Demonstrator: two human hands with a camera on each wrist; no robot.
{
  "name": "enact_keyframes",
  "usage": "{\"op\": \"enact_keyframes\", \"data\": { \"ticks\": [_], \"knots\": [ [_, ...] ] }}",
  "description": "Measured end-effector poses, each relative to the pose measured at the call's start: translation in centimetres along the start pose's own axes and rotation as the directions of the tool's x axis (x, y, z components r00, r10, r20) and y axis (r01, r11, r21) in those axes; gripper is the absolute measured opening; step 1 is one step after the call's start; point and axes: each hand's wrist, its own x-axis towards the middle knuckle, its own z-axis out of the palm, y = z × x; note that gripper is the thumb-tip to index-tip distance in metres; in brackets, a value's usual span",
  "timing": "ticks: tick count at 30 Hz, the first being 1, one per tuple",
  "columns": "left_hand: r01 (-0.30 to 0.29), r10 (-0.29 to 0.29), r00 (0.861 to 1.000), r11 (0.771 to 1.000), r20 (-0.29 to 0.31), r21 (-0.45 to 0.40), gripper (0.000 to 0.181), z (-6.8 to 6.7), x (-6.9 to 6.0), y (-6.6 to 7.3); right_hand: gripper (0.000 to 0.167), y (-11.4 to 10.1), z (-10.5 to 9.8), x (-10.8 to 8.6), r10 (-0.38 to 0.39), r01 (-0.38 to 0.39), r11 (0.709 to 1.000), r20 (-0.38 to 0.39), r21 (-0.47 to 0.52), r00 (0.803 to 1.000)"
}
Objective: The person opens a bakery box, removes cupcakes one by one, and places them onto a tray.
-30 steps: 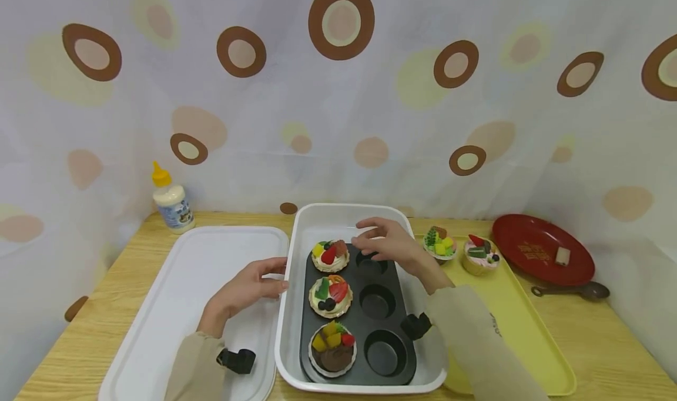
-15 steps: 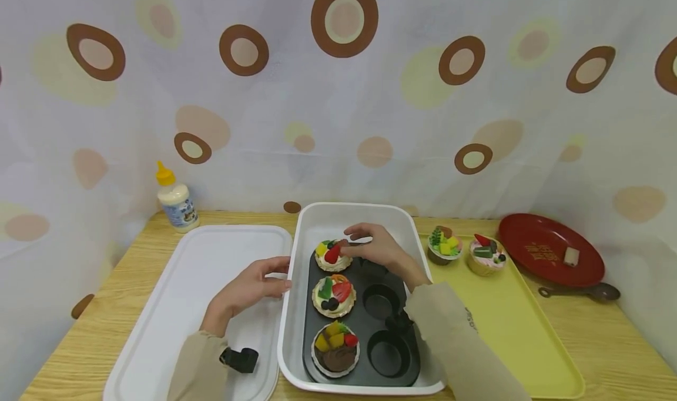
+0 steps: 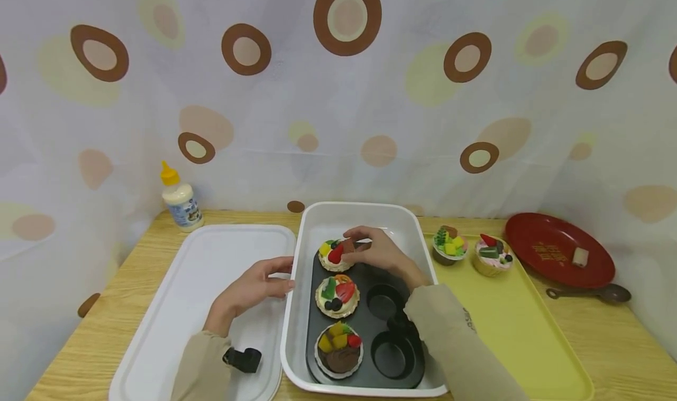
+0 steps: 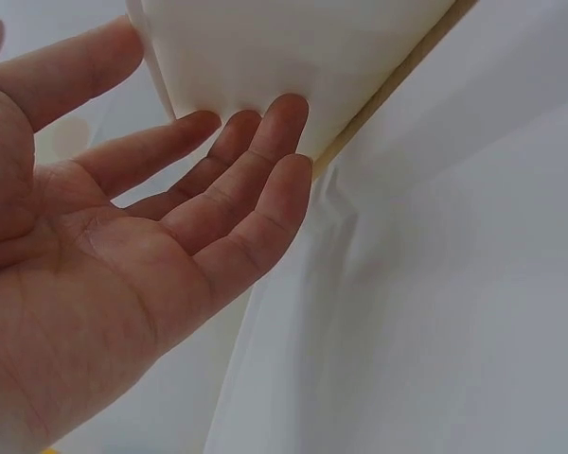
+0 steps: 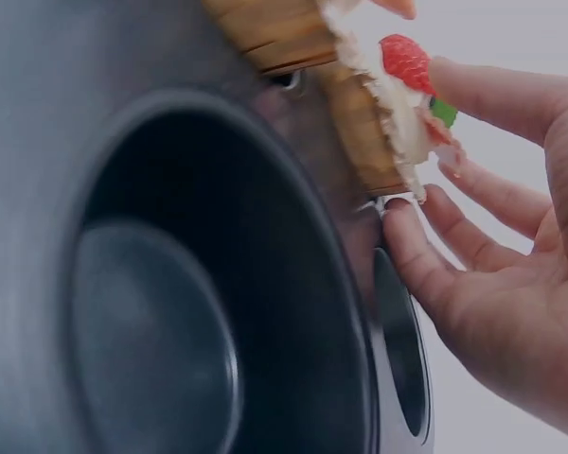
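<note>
My right hand (image 3: 378, 251) is at the far end of the white deep tray (image 3: 290, 330), its thumb and fingers round the edge of the far fruit tart (image 3: 332, 259). In the right wrist view, fingertips meet the tart's pale rim (image 5: 398, 142) and the thumb lies by a red berry (image 5: 405, 62). A dark muffin tin (image 3: 365, 307) in the tray bears this tart, a middle fruit tart (image 3: 337, 298) and a near chocolate one (image 3: 341, 357) in its left column. My left hand (image 3: 254, 289) touches the tray's left side with loosely bent fingers.
A white flat tray (image 3: 174, 307) lies left, with a yellow-capped bottle (image 3: 182, 201) behind it. On the right, a yellow tray (image 3: 518, 330) bears a green-topped cupcake (image 3: 449, 248) and a pink-topped one (image 3: 492, 257). Beyond are a red plate (image 3: 550, 236) and brown spoon (image 3: 608, 293).
My right hand has lowered leftward onto the far fruit tart, and its fingers have closed in around it. The left hand stays at the tray's side. The head view has shifted slightly.
</note>
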Motion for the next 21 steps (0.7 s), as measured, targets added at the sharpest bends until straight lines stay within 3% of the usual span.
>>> {"op": "enact_keyframes", "data": {
  "ticks": [5, 21],
  "knots": [
    [-0.004, 0.004, 1.000, 1.000, 0.001, -0.007, 0.059, 0.03, 0.04, 0.06, 0.059, -0.31, 0.19, -0.19, -0.057, 0.057, 0.998, 0.035, -0.016, 0.998],
    [-0.004, 0.004, 1.000, 1.000, -0.003, 0.003, 0.059, 0.02, -0.12, -0.08, 0.072, 0.18, 0.95, 0.38, -0.072, 0.085, 0.975, 0.069, -0.206, 0.995]
  ]
}}
